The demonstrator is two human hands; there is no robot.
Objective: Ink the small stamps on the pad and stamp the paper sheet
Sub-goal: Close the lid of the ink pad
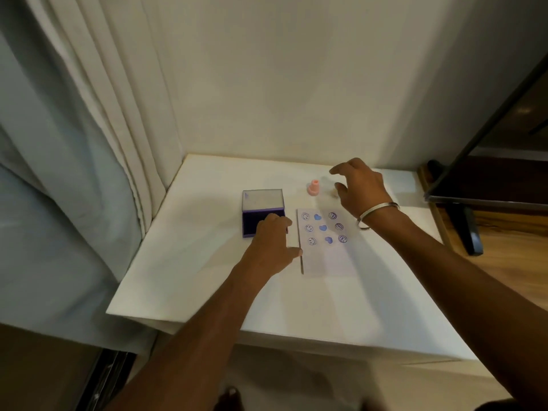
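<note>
I count 1 ink pad (pixel 262 213), lid up, near the desk's (pixel 207 277) left edge. 1 paper sheet (pixel 329 247) just right of it, w/ 9 prints: 3 smileys, 3 hearts, 3 round marks. 1 pink stamp (pixel 313 187) toward the back edge; maybe a 2nd stamp behind my right hand (pixel 360 188), can't tell. 1 bangle (pixel 376 213). 2 hands, incl. my left hand (pixel 271 244).

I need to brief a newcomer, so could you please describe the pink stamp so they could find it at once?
On the white table, look behind the stamped paper sheet, toward the wall. The pink stamp stands upright there, right of the purple ink pad and left of the right hand; it is the only pink thing.
</note>
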